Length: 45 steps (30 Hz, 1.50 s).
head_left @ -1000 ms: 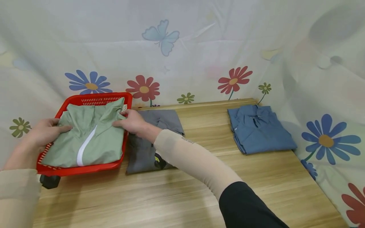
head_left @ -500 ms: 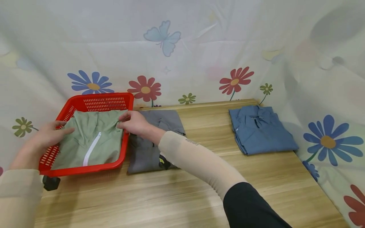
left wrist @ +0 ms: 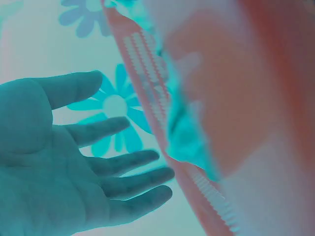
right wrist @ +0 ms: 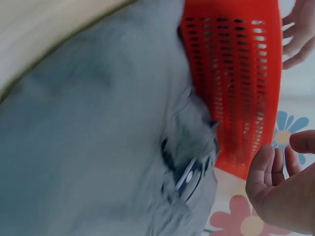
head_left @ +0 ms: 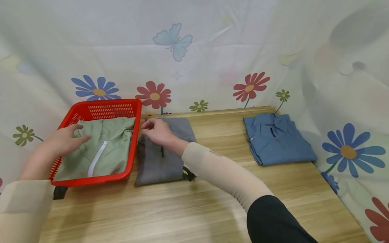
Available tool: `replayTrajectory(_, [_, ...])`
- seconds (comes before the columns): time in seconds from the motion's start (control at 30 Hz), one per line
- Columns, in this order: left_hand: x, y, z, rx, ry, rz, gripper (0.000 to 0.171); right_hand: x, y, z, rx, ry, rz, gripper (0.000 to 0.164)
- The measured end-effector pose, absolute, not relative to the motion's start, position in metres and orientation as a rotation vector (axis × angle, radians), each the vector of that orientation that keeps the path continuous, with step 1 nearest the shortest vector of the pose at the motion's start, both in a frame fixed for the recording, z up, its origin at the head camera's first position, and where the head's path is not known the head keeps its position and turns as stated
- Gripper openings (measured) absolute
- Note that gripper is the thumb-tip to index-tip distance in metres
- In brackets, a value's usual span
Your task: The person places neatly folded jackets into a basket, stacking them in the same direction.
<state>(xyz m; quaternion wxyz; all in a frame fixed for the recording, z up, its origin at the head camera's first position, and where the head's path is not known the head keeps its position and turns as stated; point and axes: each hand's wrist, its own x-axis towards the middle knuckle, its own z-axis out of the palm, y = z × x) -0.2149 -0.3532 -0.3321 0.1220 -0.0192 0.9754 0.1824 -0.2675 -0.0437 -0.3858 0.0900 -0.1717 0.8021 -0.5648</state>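
A light green folded shirt with a white zip (head_left: 117, 148) lies inside the red plastic basket (head_left: 97, 181). Over the basket's left side, my left hand (head_left: 65, 140) has its fingers spread and holds nothing; the left wrist view shows the same hand (left wrist: 74, 152) with palm and fingers extended. My right hand (head_left: 158, 131) hovers just right of the basket, above a folded dark grey shirt (head_left: 152, 168). Its fingers are loosely curled around nothing, as the right wrist view of that hand (right wrist: 288, 191) confirms.
A folded blue shirt (head_left: 276, 145) lies at the right of the wooden table (head_left: 182, 216). Behind and beside the table hangs a white curtain with printed flowers (head_left: 212, 50). The grey shirt lies close against the basket's right side.
My right hand has let go of the green shirt's upper right corner and moved right, out of the basket. The shirt now sits lower in the basket. The left hand has released its edge.
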Motion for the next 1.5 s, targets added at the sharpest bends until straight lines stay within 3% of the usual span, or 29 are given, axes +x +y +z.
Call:
replayTrajectory(0.27, [-0.208,-0.317,-0.316,0.079,2.908,0.475,0.078,-0.272,-0.021,-0.392,-0.695,2.508,-1.434,0.018])
replayTrajectory(0.5, [-0.204,-0.292,-0.32,0.198,2.911,0.516,0.069,-0.273,-0.006,-0.405,-0.931,2.659,-1.123,0.022])
replayTrajectory(0.7, [-0.202,-0.278,-0.322,0.252,2.895,0.564,0.065,-0.265,0.007,-0.414,-1.077,2.788,-0.754,0.035])
replayTrajectory(0.93, [-0.202,-0.258,-0.322,0.283,2.89,0.598,0.062,-0.266,0.014,-0.429,-1.081,2.79,-0.506,0.048])
replayTrajectory(1.5, [-0.205,-0.206,-0.321,0.394,2.84,0.728,0.063,-0.272,0.03,-0.443,-1.079,2.782,-0.258,0.052])
